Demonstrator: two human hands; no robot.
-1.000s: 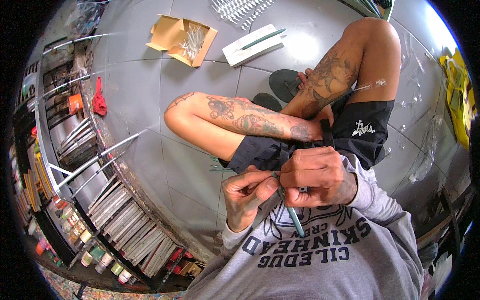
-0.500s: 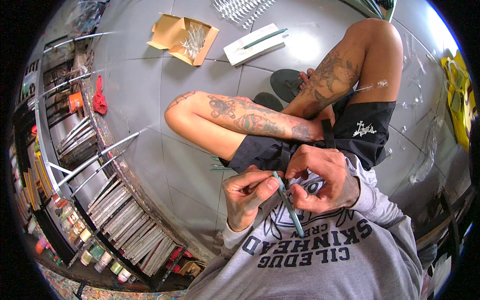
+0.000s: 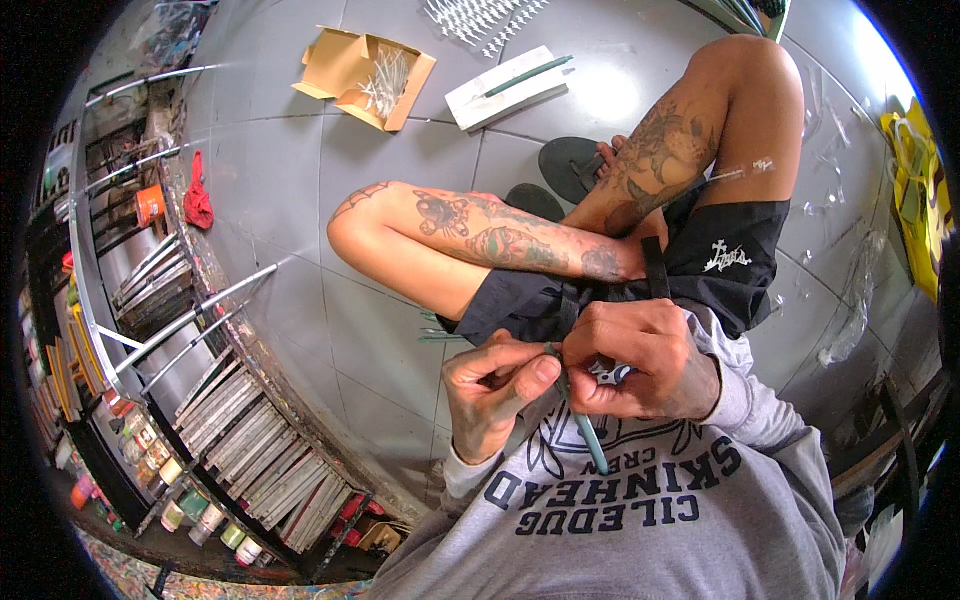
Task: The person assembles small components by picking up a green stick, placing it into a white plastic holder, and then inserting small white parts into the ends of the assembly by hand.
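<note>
In front of my grey sweatshirt, a slim green pen point(image 3: 590, 440) slants between my two hands, its lower end hanging free. My left hand point(image 3: 490, 390) pinches its upper end between thumb and forefinger. From the other side, my right hand point(image 3: 635, 360) closes its thumb and bent fingers on the pen a little lower down; its fingertips hide that part of the pen. Ahead on the floor, a similar green pen point(image 3: 528, 76) lies on a white box point(image 3: 510, 100).
An open cardboard box point(image 3: 345, 75) holds several thin white sticks. Small white pieces point(image 3: 480, 20) lie in rows at the far edge. A rack of frames point(image 3: 250, 430) and paint jars stands left. A yellow bag point(image 3: 915, 195) and plastic scraps point(image 3: 855, 310) are right. My crossed legs are in front.
My right hand's thumb and fingers have come together and moved slightly left onto the pen. The left hand keeps its pinch, nearly still.
</note>
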